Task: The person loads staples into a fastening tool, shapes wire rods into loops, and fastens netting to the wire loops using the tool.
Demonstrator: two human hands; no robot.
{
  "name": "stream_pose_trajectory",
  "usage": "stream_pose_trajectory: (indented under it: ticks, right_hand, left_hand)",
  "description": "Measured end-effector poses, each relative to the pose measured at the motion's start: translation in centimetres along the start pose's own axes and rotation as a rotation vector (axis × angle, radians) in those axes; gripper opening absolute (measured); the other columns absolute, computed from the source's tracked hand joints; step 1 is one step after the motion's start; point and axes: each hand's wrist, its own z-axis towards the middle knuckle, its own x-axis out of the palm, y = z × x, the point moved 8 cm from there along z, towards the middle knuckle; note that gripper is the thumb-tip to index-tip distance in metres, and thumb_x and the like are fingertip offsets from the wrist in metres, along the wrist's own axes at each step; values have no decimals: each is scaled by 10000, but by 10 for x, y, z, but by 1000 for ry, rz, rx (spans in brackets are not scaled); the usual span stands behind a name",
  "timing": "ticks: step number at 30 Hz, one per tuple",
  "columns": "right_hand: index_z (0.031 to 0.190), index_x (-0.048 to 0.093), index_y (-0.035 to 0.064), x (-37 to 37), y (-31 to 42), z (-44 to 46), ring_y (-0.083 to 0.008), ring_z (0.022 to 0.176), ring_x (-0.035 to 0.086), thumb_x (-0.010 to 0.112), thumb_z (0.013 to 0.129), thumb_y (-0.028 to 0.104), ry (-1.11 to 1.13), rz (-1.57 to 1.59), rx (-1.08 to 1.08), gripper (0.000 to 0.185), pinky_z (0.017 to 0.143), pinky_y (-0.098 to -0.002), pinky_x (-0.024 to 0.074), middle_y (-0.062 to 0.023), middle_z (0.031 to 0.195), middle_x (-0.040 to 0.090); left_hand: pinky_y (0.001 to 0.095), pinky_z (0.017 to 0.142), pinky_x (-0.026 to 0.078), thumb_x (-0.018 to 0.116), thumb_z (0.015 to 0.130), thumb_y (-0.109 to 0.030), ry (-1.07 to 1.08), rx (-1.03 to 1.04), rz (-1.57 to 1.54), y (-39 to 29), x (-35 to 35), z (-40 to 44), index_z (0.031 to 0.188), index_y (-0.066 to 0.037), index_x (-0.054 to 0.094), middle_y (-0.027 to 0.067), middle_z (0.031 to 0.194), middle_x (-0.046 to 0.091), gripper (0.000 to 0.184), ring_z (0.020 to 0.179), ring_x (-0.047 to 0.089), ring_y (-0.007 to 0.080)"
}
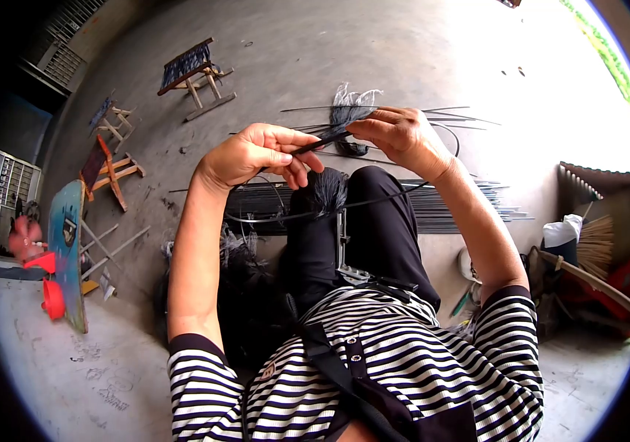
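My left hand (265, 152) pinches a thin black strip (322, 142) between thumb and fingers, its other fingers partly spread. My right hand (397, 136) grips the strip's other side, fingers bent over it. The strip curves round in a wide loop below my hands, crossing above my lap. Under it, a tuft of dark fibres (328, 193) stands between my knees, above a metal bar (341, 239) at my lap. Just beyond my hands lies a grey bundle of fibres (350, 112) with pale loose ends.
Many long dark rods (451, 208) lie on the floor beyond my knees. A folding stool (196, 74) stands ahead to the left, near a tipped wooden one (112, 173). At left is a blue board (68, 254) beside a red fan (26, 239); at right, a broom (595, 247).
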Motion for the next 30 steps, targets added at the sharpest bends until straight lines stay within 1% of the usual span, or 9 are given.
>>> stream_pose_trajectory:
  ticks: [4,10,15,19,24,26,28,29,30]
  right_hand:
    - [982,639,94,-1,3,4,-243,724,643,668,700,27,-2,-3,-18,291,623,-345,527,-43,783,627]
    - [1000,670,82,-3,9,7,-236,719,654,699,772,27,46,-2,-22,237,597,-323,535,-49,811,664]
    - [1015,650,114,-5,18,7,-230,759,650,680,706,41,51,-56,-15,319,643,-333,532,-30,787,625]
    - [1022,655,124,1,23,6,-219,798,661,668,728,75,31,-59,-65,298,668,-325,545,-21,814,640]
    - [1089,638,120,8,24,0,-197,877,653,637,752,105,51,-167,-15,337,712,-318,540,-11,889,652]
    - [1126,612,52,5,49,-4,-264,1003,612,627,770,144,59,-325,-12,368,837,-393,507,-72,987,650]
    - [1133,602,12,9,92,-21,-313,1057,584,614,786,169,48,-476,5,381,894,-439,479,-121,1023,643]
    - [1102,606,-11,28,109,-45,-332,1039,565,592,802,185,190,-266,65,359,863,-440,474,-153,975,626]
    - [1054,607,3,68,126,-83,-271,987,572,615,827,202,651,-238,168,302,791,-392,490,-117,958,601]
  left_hand:
    - [351,765,570,491,926,-20,-24,-8,-70,-2,2,-1,1311,91,494,243,1081,661,401,838,690,252]
    - [299,700,554,528,987,-218,-170,-53,299,-11,12,15,1092,49,642,140,874,706,309,732,674,179]
    - [190,510,401,507,1004,-189,-309,41,569,-20,35,19,981,7,655,5,700,633,247,582,555,58]
    - [185,486,387,493,1005,-172,-195,-75,346,-5,29,18,907,-21,622,8,675,611,222,562,546,59]
    - [253,515,428,480,981,-104,-456,120,901,-21,34,10,946,10,603,34,679,593,171,573,559,106]
    - [297,537,453,490,972,-96,-587,361,1112,-26,35,-1,979,11,595,57,676,591,150,569,565,143]
    - [348,581,481,507,957,-101,-782,350,1325,-28,15,-16,965,-13,580,107,680,608,115,585,599,231]
    - [350,585,482,508,957,-109,-864,314,1441,-24,-1,-24,954,-20,577,114,685,615,113,593,607,243]
    - [353,588,482,509,958,-117,-950,275,1555,-22,-13,-29,942,-26,574,120,689,622,113,600,615,254]
